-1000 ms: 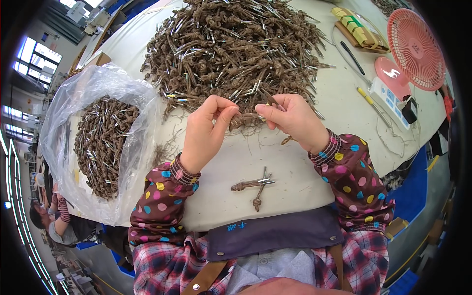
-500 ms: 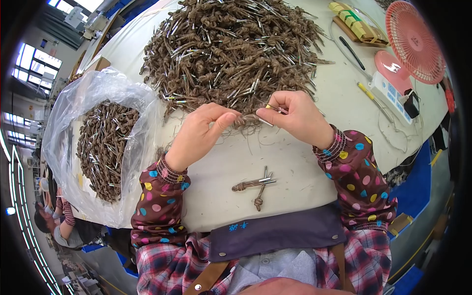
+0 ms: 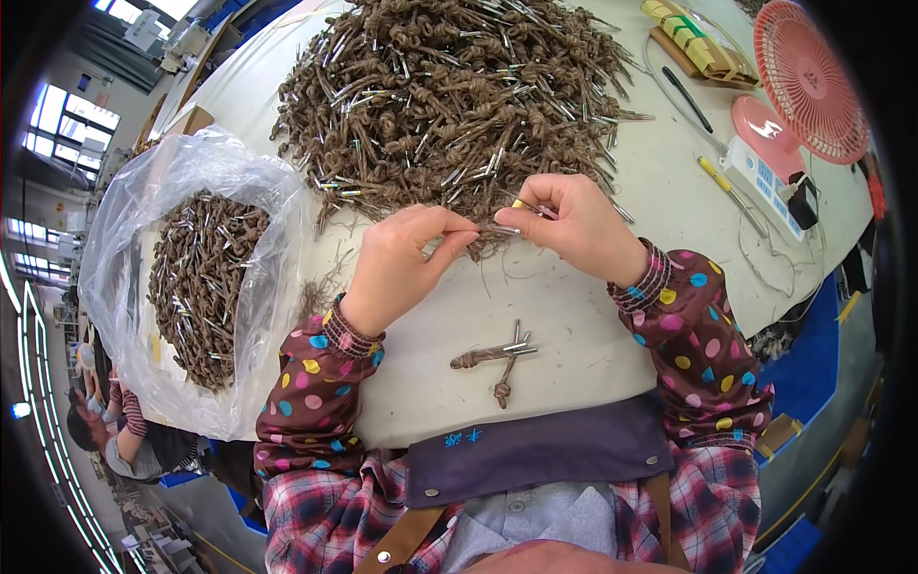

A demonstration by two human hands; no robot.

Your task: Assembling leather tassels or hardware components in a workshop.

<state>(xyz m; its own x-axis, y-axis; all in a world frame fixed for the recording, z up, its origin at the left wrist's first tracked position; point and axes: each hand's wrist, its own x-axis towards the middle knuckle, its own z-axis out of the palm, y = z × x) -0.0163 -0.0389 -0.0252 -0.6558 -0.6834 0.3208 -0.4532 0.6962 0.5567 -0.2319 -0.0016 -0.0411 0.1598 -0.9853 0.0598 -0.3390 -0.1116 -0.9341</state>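
Brown cord (image 3: 491, 236) with a metal tip lies between the hands, at the near edge of a big heap (image 3: 440, 105) of knotted cords on the pale surface (image 3: 583, 335). The right hand (image 3: 585, 230) has its fingers pinched on this cord, with something yellow (image 3: 519, 204) also in its grip. The left hand's (image 3: 402, 263) thumb and forefinger nearly meet beside it; whether they grip a strand is unclear.
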